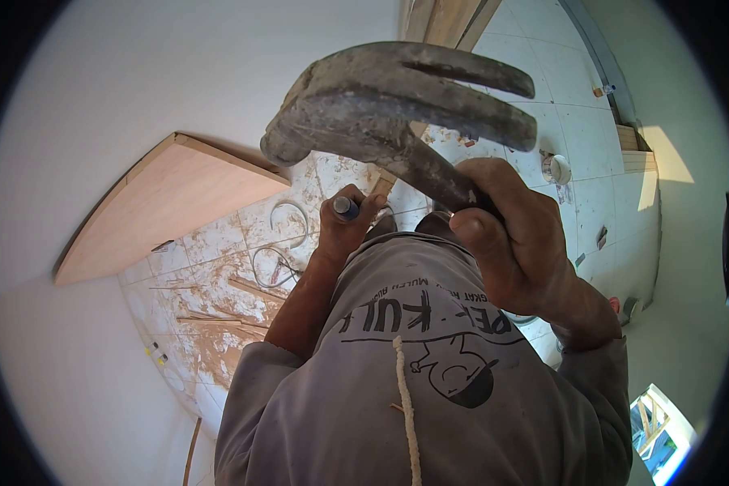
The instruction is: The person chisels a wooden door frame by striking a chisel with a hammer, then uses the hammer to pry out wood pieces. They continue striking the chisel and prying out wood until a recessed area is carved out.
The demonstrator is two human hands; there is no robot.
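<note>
A claw hammer (397,101) with a dusty metal head is raised close to the camera, its claw pointing right. My right hand (522,243) is wrapped round its handle. Lower and to the left, my left hand (350,220) is closed round a chisel (346,208), whose blue handle with a metal cap points up at me. Beyond that hand a narrow length of wood (383,183) runs away under the hammer head; whether the chisel's tip touches it is hidden.
A wooden panel (170,206) leans on the wall at the left. Wood shavings, strips (227,322) and a looped cable (274,267) lie on the tiled floor. A white bucket (556,168) stands at the right, and more boards (445,23) are at the top.
</note>
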